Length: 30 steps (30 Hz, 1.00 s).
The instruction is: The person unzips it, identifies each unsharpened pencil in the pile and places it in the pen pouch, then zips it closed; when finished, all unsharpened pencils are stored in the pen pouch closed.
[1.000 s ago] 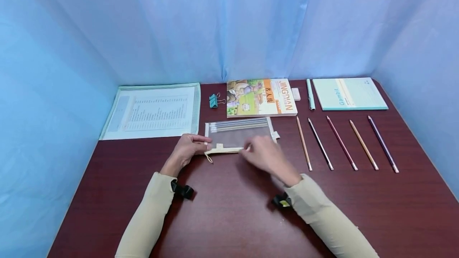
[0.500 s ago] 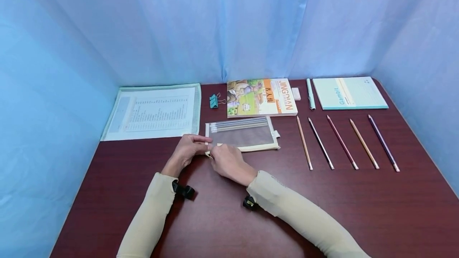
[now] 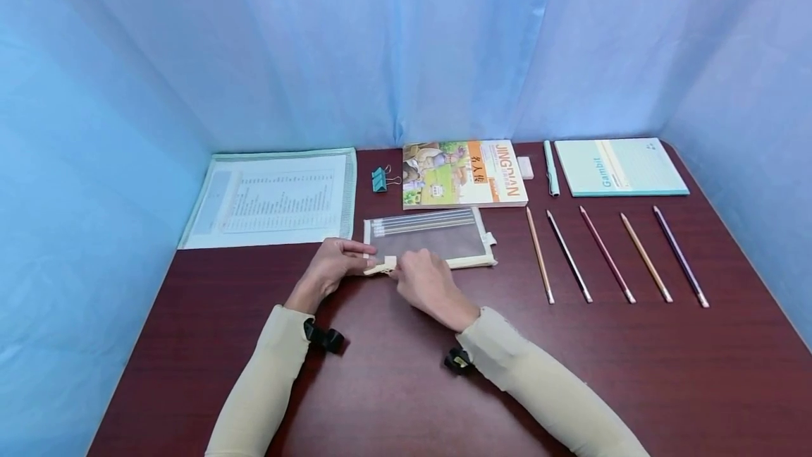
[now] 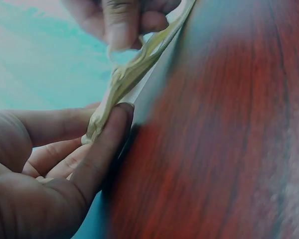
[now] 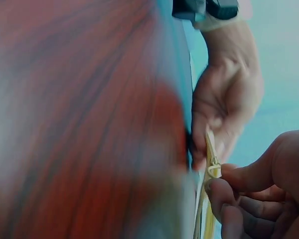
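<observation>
Two hands work one pouch (image 3: 431,240) lying flat on the bench (image 3: 393,372): the left hand (image 3: 333,265) pinches its near-left corner to anchor it, while the right hand (image 3: 425,281) pinches the zipper pull (image 5: 213,171).

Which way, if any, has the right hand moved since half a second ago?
Yes. The right hand has slid slightly right along the pencil pouch, toward the loose pencils.

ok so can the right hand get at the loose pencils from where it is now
Probably yes. The right hand pinches the zipper pull on the pencil pouch, and the loose pencils lie uncovered to its right, with only bare table between. It would need to release the pull first.
</observation>
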Each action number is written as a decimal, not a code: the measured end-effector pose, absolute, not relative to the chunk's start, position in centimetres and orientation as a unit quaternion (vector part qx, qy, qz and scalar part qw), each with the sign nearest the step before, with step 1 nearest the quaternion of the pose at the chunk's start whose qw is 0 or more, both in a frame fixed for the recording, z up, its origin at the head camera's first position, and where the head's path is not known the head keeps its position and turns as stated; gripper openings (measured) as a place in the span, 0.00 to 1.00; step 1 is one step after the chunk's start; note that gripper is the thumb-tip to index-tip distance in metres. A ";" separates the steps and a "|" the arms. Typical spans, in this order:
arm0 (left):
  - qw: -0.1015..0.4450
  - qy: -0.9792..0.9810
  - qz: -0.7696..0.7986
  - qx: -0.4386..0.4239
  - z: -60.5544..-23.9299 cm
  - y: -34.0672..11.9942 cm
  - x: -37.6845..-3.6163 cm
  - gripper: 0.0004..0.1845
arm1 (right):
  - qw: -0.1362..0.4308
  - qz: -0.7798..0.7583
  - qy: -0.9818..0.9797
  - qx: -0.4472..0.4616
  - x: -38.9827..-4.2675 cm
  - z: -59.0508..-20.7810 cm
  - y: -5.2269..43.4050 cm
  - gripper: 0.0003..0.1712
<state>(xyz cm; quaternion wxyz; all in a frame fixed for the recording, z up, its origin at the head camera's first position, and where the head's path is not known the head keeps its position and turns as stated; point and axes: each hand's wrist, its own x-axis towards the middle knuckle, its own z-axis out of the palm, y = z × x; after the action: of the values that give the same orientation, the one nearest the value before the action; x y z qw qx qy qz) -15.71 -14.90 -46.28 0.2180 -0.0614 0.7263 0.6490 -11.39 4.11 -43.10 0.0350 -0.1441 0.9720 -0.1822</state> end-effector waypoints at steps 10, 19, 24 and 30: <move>0.217 0.732 0.644 -0.060 -46.2 -15.1 -15.5 0.20 | 0.005 -0.147 0.985 -0.089 -10.8 -42.7 12.9 0.16; 0.205 0.750 0.626 -0.051 -45.9 -15.8 -15.3 0.20 | -0.017 -0.126 0.990 -0.053 -9.4 -41.9 19.4 0.13; 0.197 0.755 0.623 -0.058 -46.2 -15.7 -15.1 0.18 | -0.022 -0.126 0.990 -0.067 -9.0 -42.2 19.9 0.14; 0.184 0.781 0.596 -0.033 -45.8 -15.4 -14.6 0.16 | 0.008 -0.130 0.989 -0.073 -9.0 -42.5 20.0 0.15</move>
<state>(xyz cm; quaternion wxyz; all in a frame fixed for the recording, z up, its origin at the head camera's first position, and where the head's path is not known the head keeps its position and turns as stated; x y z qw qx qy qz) -14.64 -15.42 -45.80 0.1840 -0.0330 0.7810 0.5958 -8.96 19.98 -42.50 0.0078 -0.0726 0.9888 -0.1302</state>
